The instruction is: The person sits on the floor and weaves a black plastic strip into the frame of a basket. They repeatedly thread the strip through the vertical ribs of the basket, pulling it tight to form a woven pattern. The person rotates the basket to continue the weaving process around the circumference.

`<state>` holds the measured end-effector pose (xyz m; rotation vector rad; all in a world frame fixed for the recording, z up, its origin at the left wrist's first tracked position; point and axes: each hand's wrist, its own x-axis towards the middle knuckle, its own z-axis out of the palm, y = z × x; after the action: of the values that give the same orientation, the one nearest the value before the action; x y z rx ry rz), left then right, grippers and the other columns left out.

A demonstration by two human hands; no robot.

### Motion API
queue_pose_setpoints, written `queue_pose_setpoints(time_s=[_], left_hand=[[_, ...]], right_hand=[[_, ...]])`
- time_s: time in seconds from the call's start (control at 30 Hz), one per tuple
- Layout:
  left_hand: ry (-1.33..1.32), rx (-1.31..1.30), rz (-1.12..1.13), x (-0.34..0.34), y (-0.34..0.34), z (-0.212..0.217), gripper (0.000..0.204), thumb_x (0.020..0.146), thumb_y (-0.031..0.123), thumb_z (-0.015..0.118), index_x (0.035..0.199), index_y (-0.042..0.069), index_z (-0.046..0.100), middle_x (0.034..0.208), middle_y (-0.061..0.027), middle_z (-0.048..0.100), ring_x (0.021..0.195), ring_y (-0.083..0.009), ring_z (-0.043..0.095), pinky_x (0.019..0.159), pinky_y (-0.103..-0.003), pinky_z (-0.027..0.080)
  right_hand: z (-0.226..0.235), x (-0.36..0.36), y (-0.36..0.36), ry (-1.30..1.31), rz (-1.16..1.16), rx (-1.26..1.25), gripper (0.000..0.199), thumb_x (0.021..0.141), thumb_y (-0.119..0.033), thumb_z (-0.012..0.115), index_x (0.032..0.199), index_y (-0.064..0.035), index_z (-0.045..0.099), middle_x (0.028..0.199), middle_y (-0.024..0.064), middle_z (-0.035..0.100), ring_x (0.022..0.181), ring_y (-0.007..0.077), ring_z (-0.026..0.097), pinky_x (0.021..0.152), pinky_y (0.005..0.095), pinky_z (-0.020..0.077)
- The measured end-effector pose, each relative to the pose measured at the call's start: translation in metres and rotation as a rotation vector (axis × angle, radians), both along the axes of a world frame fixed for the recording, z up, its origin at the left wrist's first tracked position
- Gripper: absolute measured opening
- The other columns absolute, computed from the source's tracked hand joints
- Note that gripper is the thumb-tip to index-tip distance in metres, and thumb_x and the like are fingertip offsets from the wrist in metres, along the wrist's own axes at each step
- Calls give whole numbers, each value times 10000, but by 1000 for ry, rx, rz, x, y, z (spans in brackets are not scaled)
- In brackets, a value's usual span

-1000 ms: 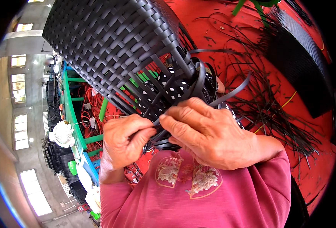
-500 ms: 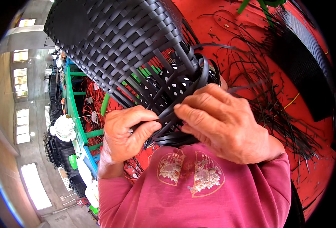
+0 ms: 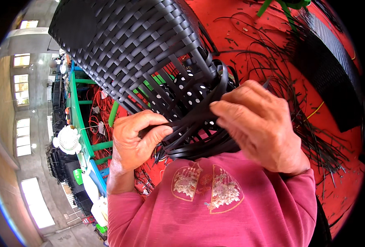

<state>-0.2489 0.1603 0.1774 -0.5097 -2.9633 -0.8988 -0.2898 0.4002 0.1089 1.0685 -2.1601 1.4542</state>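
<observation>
A large piece of black wicker weaving (image 3: 124, 45), made of flat plastic strips, stands in front of me; its lower end is loosely woven with gaps. Between thumb and fingers, my left hand (image 3: 133, 140) pinches black strips (image 3: 187, 118) at that end. My right hand (image 3: 265, 127) is closed at the strips' other side, its fingertips against them and partly hidden. More loose strips (image 3: 207, 147) hang bunched just below, near my pink shirt. Through the gaps shows black cloth with white dots (image 3: 190, 92).
Many loose black strips (image 3: 281, 74) lie scattered on the red floor (image 3: 223, 24) at right. Beyond them curves a woven black panel (image 3: 328, 78). To the left are a green frame (image 3: 83, 119) with red cords inside and a white fan (image 3: 68, 140).
My right hand has moved right and slightly up, away from my left hand, so more of the strips shows stretched between them. My left hand has barely moved.
</observation>
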Motion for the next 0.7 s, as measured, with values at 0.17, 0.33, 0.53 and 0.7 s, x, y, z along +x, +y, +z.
queue_pose_setpoints(time_s=[0.17, 0.33, 0.53, 0.7], left_hand=[[-28, 88, -47, 1, 1, -1, 173, 754, 106, 771, 834, 7, 654, 667, -69, 613, 567, -162, 597, 514, -269, 425], [-13, 36, 22, 4, -25, -4, 187, 754, 108, 774, 850, 1, 653, 686, -73, 616, 574, -157, 585, 519, -262, 414], [-14, 3, 107, 7, -30, -2, 165, 751, 84, 769, 813, -8, 647, 657, -67, 601, 565, -144, 572, 512, -257, 406], [39, 79, 1, 5, -17, -6, 152, 746, 78, 765, 798, -2, 647, 652, -70, 606, 543, -151, 575, 498, -263, 408]], right_hand=[[2, 3, -9, 26, 70, 15, 251, 676, -6, 736, 911, 1, 649, 768, 86, 597, 641, 242, 569, 526, 343, 456], [-1, -7, 13, 59, -95, 37, 178, 698, -12, 702, 870, -7, 653, 703, 84, 582, 612, 243, 559, 522, 343, 440], [-1, -8, 11, 76, -131, 50, 194, 703, -23, 709, 884, -4, 643, 741, 99, 592, 640, 264, 568, 547, 358, 456], [7, -3, -5, 65, 70, 57, 293, 663, -20, 747, 929, 29, 633, 801, 122, 603, 677, 277, 584, 552, 355, 479]])
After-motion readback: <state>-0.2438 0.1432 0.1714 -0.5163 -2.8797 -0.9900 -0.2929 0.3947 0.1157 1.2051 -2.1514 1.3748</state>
